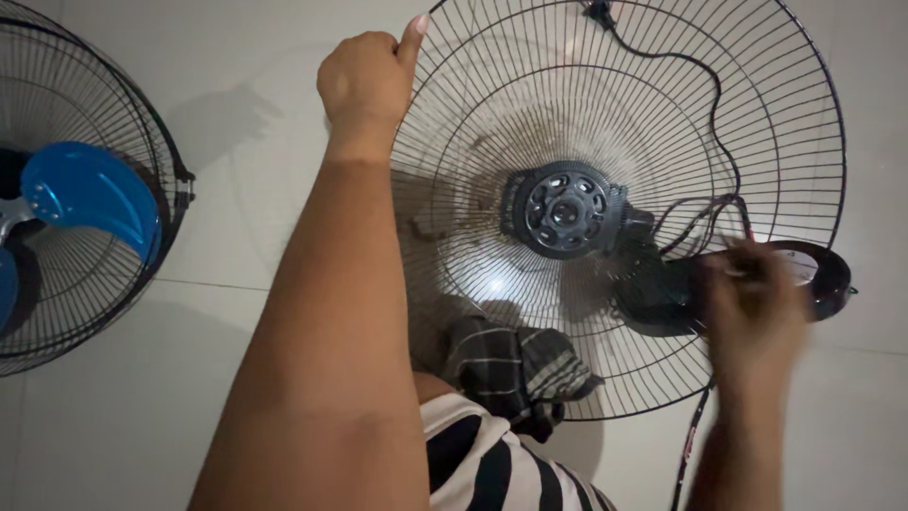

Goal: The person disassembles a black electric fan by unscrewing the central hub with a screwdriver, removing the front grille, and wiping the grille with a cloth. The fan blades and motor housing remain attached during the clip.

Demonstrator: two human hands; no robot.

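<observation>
Wire fan guard (615,203) stands on edge over the tiled floor (236,104), in front of the person's knees. Left hand (364,80) is closed on the guard's rim at its upper left. Right hand (757,303), blurred, is at the round black base (823,274) at the guard's lower right; its grip cannot be told. Judged light but springy: thin wires likely bend, so the rim and the central motor hub (566,210) are the sound holds. A black cord (705,85) trails across the guard's face and may snag. A second fan with blue blades (85,194) lies well left of the guard, apart
</observation>
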